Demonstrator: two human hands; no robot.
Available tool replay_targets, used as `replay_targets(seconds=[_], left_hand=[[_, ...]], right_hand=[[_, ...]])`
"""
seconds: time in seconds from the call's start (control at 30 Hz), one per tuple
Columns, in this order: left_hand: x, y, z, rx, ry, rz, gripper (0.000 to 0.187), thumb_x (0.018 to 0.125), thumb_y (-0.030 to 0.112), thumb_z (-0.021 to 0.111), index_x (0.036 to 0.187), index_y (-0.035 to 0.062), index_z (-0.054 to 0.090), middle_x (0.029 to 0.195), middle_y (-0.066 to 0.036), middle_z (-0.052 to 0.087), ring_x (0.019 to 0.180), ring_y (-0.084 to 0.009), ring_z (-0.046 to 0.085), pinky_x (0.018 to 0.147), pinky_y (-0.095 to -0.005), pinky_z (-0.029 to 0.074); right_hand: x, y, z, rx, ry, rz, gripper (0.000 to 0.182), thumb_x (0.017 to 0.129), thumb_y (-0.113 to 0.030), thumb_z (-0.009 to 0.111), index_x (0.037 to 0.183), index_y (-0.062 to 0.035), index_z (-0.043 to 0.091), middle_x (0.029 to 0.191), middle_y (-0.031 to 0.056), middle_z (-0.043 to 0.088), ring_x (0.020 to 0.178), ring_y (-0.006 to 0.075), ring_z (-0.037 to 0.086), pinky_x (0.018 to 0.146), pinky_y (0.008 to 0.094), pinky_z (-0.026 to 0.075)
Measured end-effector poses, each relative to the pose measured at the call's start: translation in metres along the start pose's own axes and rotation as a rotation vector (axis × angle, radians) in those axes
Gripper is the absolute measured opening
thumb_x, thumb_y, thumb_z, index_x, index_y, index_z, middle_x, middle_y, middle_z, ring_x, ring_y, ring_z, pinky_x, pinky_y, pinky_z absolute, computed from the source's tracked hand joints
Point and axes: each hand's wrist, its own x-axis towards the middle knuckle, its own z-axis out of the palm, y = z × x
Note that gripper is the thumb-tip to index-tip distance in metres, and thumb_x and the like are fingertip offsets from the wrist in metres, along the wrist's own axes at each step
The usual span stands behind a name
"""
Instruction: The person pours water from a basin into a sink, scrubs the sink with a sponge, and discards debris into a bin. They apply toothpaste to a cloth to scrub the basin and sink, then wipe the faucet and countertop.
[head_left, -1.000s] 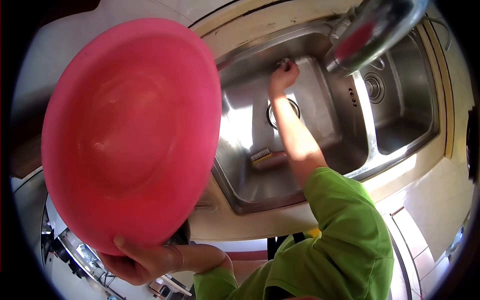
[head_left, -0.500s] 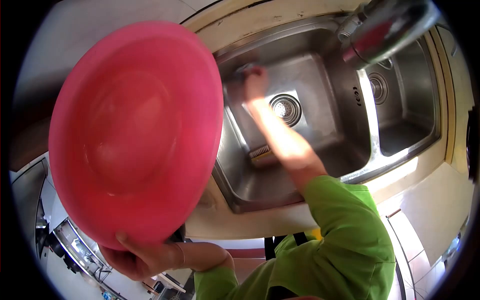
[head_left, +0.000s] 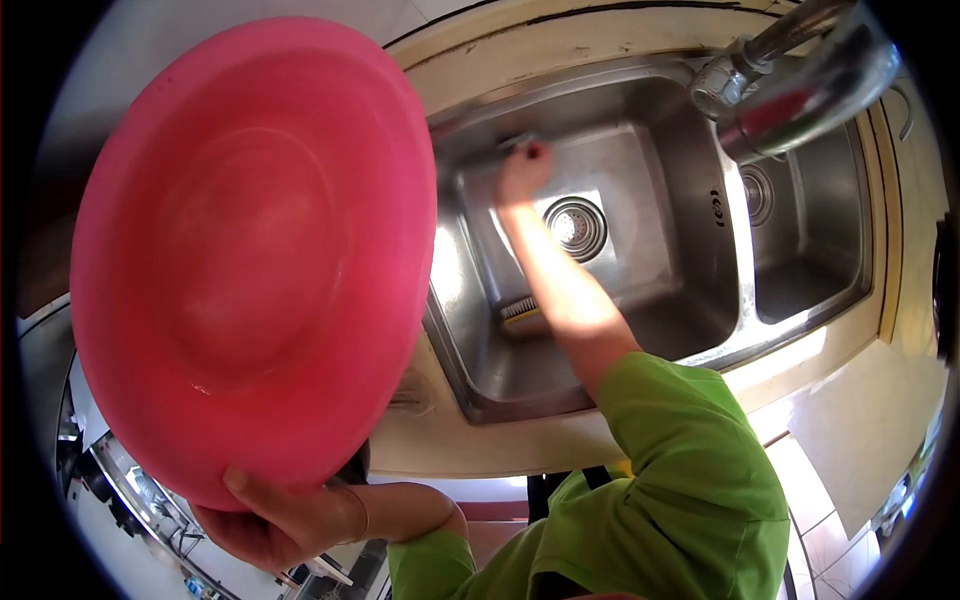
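A large pink plastic basin (head_left: pixel 250 240) is tilted up at the left, its hollow inside facing me. My left hand (head_left: pixel 275 520) grips its lower rim, thumb over the edge and fingers behind. My right hand (head_left: pixel 525 175) reaches into the bigger bowl of the steel sink (head_left: pixel 640 190), close to its far left corner. It is blurred and looks closed around a small greyish thing that I cannot make out. Nearer to me, under the right forearm, a scrub brush (head_left: pixel 520 310) with a yellow edge lies on the sink floor. A round drain strainer (head_left: pixel 576 229) sits right of the hand.
A chrome faucet (head_left: pixel 810 100) juts over the divider between the two bowls. The smaller bowl (head_left: pixel 810 230) is at the right. A pale countertop (head_left: pixel 480 450) runs along the sink's near side. Other kitchen items show at the lower left.
The basin has shifted slightly left and up in view, with my left hand still on its rim. My right hand has moved a little right within the sink.
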Motion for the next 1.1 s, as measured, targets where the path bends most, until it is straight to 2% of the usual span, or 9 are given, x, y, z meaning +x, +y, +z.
replay_targets(seconds=[0.2, 0.27, 0.67, 0.77, 0.87, 0.9, 0.93, 1.07, 1.1], left_hand=[[-0.01, -0.009, -0.001, 0.034, 0.048, -0.011, 0.037, 0.067, 0.013, 0.067, 0.095, -0.0068, 0.054, 0.091, -0.014, 0.057, 0.079, -0.0197, 0.055, 0.068, -0.0267, 0.048], [-0.01, -0.015, -0.005, 0.019, 0.042, -0.004, 0.037, 0.067, 0.014, 0.067, 0.094, -0.0068, 0.055, 0.091, -0.014, 0.057, 0.079, -0.02, 0.055, 0.069, -0.0272, 0.047], [0.001, -0.028, -0.009, -0.005, 0.041, -0.036, 0.035, 0.068, 0.016, 0.067, 0.092, -0.0068, 0.056, 0.087, -0.014, 0.059, 0.073, -0.0195, 0.058, 0.061, -0.0242, 0.049], [-0.002, -0.031, -0.011, -0.027, 0.071, -0.101, 0.036, 0.066, 0.016, 0.069, 0.091, -0.0064, 0.056, 0.085, -0.014, 0.059, 0.072, -0.0189, 0.058, 0.061, -0.0245, 0.049], [-0.011, -0.019, -0.006, -0.047, 0.122, -0.235, 0.038, 0.064, 0.017, 0.07, 0.09, -0.0059, 0.057, 0.083, -0.013, 0.06, 0.069, -0.0169, 0.058, 0.059, -0.0231, 0.048], [-0.011, -0.031, -0.011, -0.038, 0.078, -0.161, 0.037, 0.064, 0.016, 0.07, 0.089, -0.0064, 0.057, 0.081, -0.012, 0.06, 0.066, -0.015, 0.057, 0.056, -0.0215, 0.047], [-0.013, -0.032, -0.013, -0.032, 0.081, -0.172, 0.037, 0.064, 0.016, 0.07, 0.089, -0.0064, 0.057, 0.081, -0.012, 0.06, 0.066, -0.015, 0.057, 0.056, -0.0215, 0.047], [-0.025, -0.026, -0.016, -0.098, 0.027, -0.218, 0.035, 0.065, 0.018, 0.07, 0.087, -0.0055, 0.058, 0.08, -0.012, 0.06, 0.061, -0.0127, 0.056, 0.05, -0.0195, 0.045], [-0.026, -0.025, -0.014, -0.172, 0.018, -0.217, 0.034, 0.065, 0.018, 0.07, 0.087, -0.0049, 0.058, 0.079, -0.011, 0.06, 0.06, -0.0116, 0.055, 0.049, -0.0189, 0.044]], right_hand=[[-0.065, 0.036, 0.017, -0.326, -0.27, -0.312, 0.008, 0.069, -0.005, 0.055, 0.076, -0.0025, 0.054, 0.069, 0.0126, 0.054, 0.064, 0.021, 0.051, 0.062, 0.0295, 0.041], [-0.059, 0.043, 0.009, -0.196, -0.631, -0.152, 0.009, 0.068, -0.004, 0.053, 0.077, -0.0037, 0.055, 0.08, 0.0154, 0.055, 0.077, 0.0315, 0.052, 0.069, 0.0366, 0.041], [-0.095, 0.002, -0.16, -0.754, -1.81, -0.227, 0.011, 0.064, -0.01, 0.055, 0.074, -0.0039, 0.054, 0.072, 0.0139, 0.056, 0.071, 0.0285, 0.055, 0.063, 0.0347, 0.044], [-0.063, -0.042, -0.15, -0.927, -1.708, -0.382, 0.019, 0.064, -0.007, 0.053, 0.083, -0.0043, 0.052, 0.082, 0.0149, 0.054, 0.075, 0.0306, 0.053, 0.065, 0.0367, 0.043], [0.027, -0.105, -0.133, -0.869, -1.344, -1.639, 0.02, 0.062, -0.015, 0.051, 0.078, -0.002, 0.053, 0.084, 0.0131, 0.051, 0.082, 0.0261, 0.05, 0.07, 0.0354, 0.044], [0.051, -0.125, -0.134, -0.888, -1.492, -1.309, 0.016, 0.063, -0.015, 0.049, 0.073, -0.0031, 0.053, 0.084, 0.0108, 0.049, 0.084, 0.0258, 0.047, 0.072, 0.035, 0.042], [0.076, -0.141, -0.125, -1.137, -1.199, -1.834, 0.014, 0.063, -0.015, 0.05, 0.071, -0.0041, 0.053, 0.083, 0.0097, 0.048, 0.082, 0.0267, 0.046, 0.071, 0.034, 0.042], [0.132, -0.182, -0.111, -2.067, -1.052, -1.995, 0.026, 0.065, -0.016, 0.052, 0.088, -0.0088, 0.061, 0.1, 0.0048, 0.049, 0.098, 0.0204, 0.039, 0.085, 0.0338, 0.032], [0.143, -0.177, -0.118, -1.906, -0.919, -2.161, 0.025, 0.063, -0.015, 0.052, 0.084, -0.0075, 0.062, 0.097, 0.0053, 0.05, 0.096, 0.0201, 0.04, 0.084, 0.0328, 0.032]])
